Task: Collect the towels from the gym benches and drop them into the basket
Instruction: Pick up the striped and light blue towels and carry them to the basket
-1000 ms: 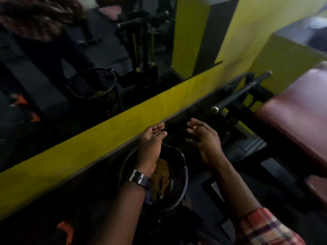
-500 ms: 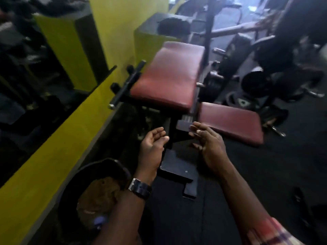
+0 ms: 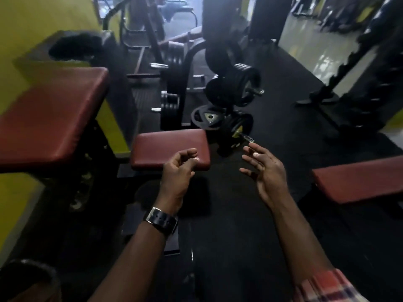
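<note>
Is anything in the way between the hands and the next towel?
No towel shows on any bench here, so I cannot tell. The left hand and right hand are both empty, held over the dark floor. The small red pad, the big red pad and the right bench look bare.

Bench pads [image 3: 170, 147]: maroon vinyl or leather-look cover, smooth, slight sheen w/ soft highlights at edges. Big angled pad [image 3: 50, 118] same stuff. Third pad at right [image 3: 357, 182] same, matt-ish. Bench frame [image 3: 150, 227]: black painted metal, dull. Weight plates [image 3: 231, 88]: black, rubbery or coated, low gloss; bar ends [image 3: 257, 91] bare metal, shiny. Floor [image 3: 239, 214]: black rubber matting, matt, fine-grained. Wall [image 3: 43, 16]: yellow paint, flat. Watch [image 3: 160, 220] on left wrist: dark strap, smooth, metal buckle glints. Sleeve [image 3: 322, 286] at right: woven plaid cloth, soft.
</note>
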Motion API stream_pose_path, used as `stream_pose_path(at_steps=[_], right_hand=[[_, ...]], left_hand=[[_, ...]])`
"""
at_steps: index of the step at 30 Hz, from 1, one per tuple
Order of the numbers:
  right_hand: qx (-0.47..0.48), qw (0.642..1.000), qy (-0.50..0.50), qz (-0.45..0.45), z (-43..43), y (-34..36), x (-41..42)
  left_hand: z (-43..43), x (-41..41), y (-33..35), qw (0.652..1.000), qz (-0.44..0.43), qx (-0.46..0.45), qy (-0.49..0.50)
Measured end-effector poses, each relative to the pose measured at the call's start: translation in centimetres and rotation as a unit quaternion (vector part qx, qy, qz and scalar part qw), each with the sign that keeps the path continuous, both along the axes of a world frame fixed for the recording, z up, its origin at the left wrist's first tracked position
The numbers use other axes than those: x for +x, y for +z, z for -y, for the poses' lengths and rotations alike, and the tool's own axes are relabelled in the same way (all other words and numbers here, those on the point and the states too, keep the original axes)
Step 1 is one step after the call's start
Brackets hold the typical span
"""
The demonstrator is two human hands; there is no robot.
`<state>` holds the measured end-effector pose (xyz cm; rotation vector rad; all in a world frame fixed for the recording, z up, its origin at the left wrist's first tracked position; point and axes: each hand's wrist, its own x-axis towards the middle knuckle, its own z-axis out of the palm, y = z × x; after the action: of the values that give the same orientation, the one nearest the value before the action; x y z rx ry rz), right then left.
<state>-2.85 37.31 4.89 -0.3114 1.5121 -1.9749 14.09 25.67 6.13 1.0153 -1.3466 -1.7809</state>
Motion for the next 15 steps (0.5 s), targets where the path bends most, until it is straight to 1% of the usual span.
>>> stream_pose_path(at_steps=[3,8,15], right_hand=[[-0.003,0.999,-0.036,-0.004,-1.6,-0.9,-5.1],[0.000,0.995,-0.094,-0.016,-3.0,-2.4,-15.5],[0.027,0.983,-0.179,-0.034,-1.3,0.0,-30.4]], left_hand=[[0.2,-5.7,-0.7,1.000,-0.006,0.006,-0.029],[2.4,-17.8,-1.9,0.996,-0.007,0.015,-0.091],[7.3,-35.7,-0.1,0.981,-0.028,0.006,-0.190]])
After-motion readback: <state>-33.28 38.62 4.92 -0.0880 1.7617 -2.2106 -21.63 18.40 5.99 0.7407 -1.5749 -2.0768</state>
